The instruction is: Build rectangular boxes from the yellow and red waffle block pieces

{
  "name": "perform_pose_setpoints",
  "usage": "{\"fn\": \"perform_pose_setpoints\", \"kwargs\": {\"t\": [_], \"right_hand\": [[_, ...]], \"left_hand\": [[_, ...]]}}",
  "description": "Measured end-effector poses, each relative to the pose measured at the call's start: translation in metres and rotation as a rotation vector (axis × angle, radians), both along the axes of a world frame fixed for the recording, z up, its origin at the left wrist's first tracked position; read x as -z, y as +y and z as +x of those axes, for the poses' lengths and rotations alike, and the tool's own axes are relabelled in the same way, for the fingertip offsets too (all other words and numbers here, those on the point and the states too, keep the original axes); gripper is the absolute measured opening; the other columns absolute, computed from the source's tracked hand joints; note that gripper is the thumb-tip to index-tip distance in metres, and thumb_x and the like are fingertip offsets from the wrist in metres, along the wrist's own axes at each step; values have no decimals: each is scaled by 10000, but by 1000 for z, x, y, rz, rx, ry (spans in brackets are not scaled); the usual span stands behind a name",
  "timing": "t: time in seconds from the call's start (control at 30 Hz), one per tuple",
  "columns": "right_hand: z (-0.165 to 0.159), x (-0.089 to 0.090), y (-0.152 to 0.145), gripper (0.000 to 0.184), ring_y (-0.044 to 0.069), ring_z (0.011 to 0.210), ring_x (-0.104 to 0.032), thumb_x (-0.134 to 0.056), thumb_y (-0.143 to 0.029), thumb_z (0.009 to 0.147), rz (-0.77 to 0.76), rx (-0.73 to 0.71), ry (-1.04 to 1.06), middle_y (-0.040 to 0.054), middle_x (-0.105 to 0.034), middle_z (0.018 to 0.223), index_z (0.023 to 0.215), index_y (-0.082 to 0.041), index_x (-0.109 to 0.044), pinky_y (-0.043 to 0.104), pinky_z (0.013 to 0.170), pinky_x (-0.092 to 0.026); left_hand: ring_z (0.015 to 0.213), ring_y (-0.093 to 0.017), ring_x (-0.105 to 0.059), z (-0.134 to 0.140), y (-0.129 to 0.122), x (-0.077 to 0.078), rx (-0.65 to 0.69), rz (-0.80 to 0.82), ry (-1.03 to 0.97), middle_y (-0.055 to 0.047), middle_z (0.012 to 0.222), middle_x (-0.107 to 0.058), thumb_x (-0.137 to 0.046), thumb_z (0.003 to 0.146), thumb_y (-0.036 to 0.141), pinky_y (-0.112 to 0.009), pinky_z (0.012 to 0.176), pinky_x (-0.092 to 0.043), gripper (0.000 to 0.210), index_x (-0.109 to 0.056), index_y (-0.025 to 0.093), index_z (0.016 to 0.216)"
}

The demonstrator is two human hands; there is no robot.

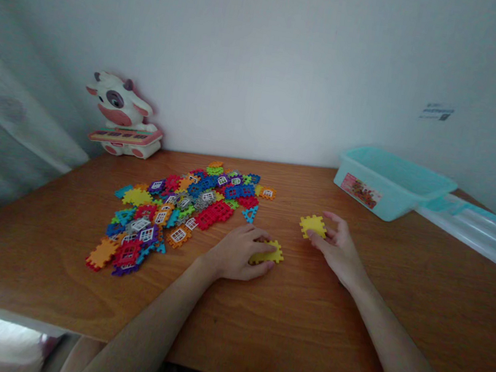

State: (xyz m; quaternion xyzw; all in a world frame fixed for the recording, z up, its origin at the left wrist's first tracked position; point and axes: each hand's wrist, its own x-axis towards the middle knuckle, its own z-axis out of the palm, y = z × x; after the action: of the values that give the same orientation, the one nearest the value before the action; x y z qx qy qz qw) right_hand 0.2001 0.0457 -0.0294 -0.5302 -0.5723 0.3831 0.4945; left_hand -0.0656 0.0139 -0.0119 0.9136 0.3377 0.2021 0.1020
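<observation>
My left hand (243, 252) rests low over the table, its fingers closed around a yellow building tile (271, 254) with notched edges. Part of that tile is hidden under the fingers. To the right, my right hand (337, 244) pinches a second yellow tile (311, 225) between thumb and fingers, tilted a little off the wood. The two tiles are apart. Left of my hands spreads a pile of interlocking plastic tiles (216, 213) in red, blue, orange, purple and green, some with white window inserts. A small light-blue triangle piece (250, 214) lies at the pile's right edge.
On the wooden table (282, 334), a turquoise plastic bin (395, 199) stands at the back right, with a clear lid (479, 230) beside it. A cow toy with a keyboard (122, 120) sits at the back left. A wall rises behind; a curtain (9, 131) hangs left.
</observation>
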Motion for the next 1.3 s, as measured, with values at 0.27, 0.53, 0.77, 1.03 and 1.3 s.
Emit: {"fn": "perform_pose_setpoints", "kwargs": {"t": [0.27, 0.53, 0.77, 1.03, 1.3], "right_hand": [[-6, -9, -8, 288, 247, 718, -671, -558, -491, 916, 120, -63, -485, 64, -743, 818, 849, -236, -674, 361, 653, -497], [-7, -13, -13, 215, 203, 569, -591, -560, -432, 897, 182, -107, -580, 25, -662, 652, 785, -253, -604, 313, 537, -395], [-4, -15, -11, 357, 201, 565, -548, -537, -468, 915, 185, -156, -638, 21, -613, 595, 632, -252, -562, 325, 542, -376], [-2, -10, -8, 214, 239, 735, -693, -568, -413, 897, 113, -181, -556, 51, -766, 842, 881, -241, -694, 348, 651, -502], [-4, -15, -12, 182, 231, 724, -699, -566, -382, 914, 163, -209, -598, 40, -756, 801, 828, -252, -660, 333, 638, -495]], "left_hand": [[1261, -282, -571, 19, -9, 8, 39, -45, -83, -164, 1352, -585, -577, 948, 483, -417, 1096, -483, 469, -655, 156, 1275], [1126, -271, -599, 19, -11, 3, 112, -43, 7, -130, 1193, -660, -585, 937, 548, -408, 1016, -498, 496, -680, 165, 1237], [1115, -267, -609, 20, -9, 7, 69, -33, -54, -121, 1165, -675, -678, 830, 644, -387, 1014, -495, 554, -725, 162, 1100], [1119, -263, -617, 23, -9, 8, 80, -19, -10, -107, 1174, -700, -655, 861, 630, -402, 1023, -480, 548, -709, 160, 1138], [1090, -266, -637, 24, -10, 11, 55, -38, -32, -105, 1156, -700, -644, 847, 664, -389, 976, -498, 567, -719, 171, 1116]]}}
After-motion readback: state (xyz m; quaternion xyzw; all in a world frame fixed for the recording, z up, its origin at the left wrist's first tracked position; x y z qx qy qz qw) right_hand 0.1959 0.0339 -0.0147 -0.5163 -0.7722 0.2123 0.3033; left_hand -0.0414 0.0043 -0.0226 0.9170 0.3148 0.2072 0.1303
